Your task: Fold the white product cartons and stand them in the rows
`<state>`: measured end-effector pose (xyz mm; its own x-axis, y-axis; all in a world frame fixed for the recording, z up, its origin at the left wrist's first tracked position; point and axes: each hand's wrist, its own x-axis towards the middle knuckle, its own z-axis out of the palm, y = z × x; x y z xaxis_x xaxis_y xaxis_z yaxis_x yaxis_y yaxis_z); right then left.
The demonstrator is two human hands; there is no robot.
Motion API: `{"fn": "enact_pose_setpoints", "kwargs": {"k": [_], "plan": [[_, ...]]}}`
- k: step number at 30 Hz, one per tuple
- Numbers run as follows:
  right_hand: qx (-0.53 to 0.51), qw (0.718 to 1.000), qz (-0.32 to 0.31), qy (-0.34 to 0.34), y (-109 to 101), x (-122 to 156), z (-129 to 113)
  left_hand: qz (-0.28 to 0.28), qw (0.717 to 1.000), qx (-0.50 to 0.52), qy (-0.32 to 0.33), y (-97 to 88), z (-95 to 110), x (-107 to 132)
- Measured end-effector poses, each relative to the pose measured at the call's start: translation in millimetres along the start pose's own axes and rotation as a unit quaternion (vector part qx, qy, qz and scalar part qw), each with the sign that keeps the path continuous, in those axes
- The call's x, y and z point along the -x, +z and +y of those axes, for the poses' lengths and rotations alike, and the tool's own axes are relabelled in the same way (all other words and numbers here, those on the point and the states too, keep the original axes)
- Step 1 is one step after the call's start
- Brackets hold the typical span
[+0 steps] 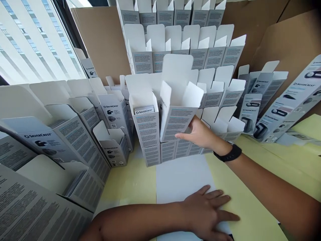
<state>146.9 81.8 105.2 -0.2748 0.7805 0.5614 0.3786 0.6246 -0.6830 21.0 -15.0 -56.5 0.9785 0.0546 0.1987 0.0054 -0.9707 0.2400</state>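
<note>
My right hand [198, 132], with a black wristwatch [227, 152] above it, grips the lower right side of an open grey-and-white carton [178, 124]. That carton stands tilted on a row of cartons, its white flaps up. Just left of it stands another open carton [145, 129], with a SilverCrest-labelled card [144, 110] showing inside. My left hand [205, 211] lies flat with its fingers spread, on a white sheet [183, 177] and the yellow paper [248, 201] beside it. It holds nothing.
Rows of open SilverCrest cartons [198, 57] stand packed at the back and left, with more leaning at the right [283, 107]. Brown cardboard sheets [100, 40] rise behind them. A window [32, 40] showing a tall building lies at the upper left.
</note>
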Motion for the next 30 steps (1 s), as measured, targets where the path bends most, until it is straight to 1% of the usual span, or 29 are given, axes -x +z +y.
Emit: {"fn": "enact_pose_setpoints", "kwargs": {"k": [3, 5, 8, 12, 18, 21, 26, 30], "plan": [[0.019, 0.999, -0.039, 0.009, -3, -4, -8, 0.005, 1.0, -0.012, 0.003, 1.9, -1, 0], [0.011, 0.999, -0.044, 0.008, -5, -6, -8, 0.009, 1.0, -0.022, 0.007, 3.5, -1, 0], [-0.03, 0.999, -0.044, -0.01, -7, -7, -3, 0.015, 0.999, -0.033, 0.01, 4.7, -1, -1], [-0.063, 0.997, -0.051, -0.019, -6, -6, 1, 0.011, 0.999, -0.038, 0.007, 2.4, 0, -1], [-0.015, 0.999, -0.041, -0.001, -3, -6, 3, 0.001, 1.0, -0.029, 0.004, -3.3, 1, 0], [0.008, 0.999, -0.041, -0.012, -5, -6, 1, 0.002, 1.0, -0.027, 0.001, -3.2, 1, 0], [0.015, 0.998, -0.062, 0.002, -9, -6, 3, 0.007, 1.0, -0.025, 0.004, 0.0, 1, 0], [0.033, 0.997, -0.071, 0.011, -3, -5, 9, 0.017, 0.999, -0.031, 0.005, 1.2, 0, 0]]}}
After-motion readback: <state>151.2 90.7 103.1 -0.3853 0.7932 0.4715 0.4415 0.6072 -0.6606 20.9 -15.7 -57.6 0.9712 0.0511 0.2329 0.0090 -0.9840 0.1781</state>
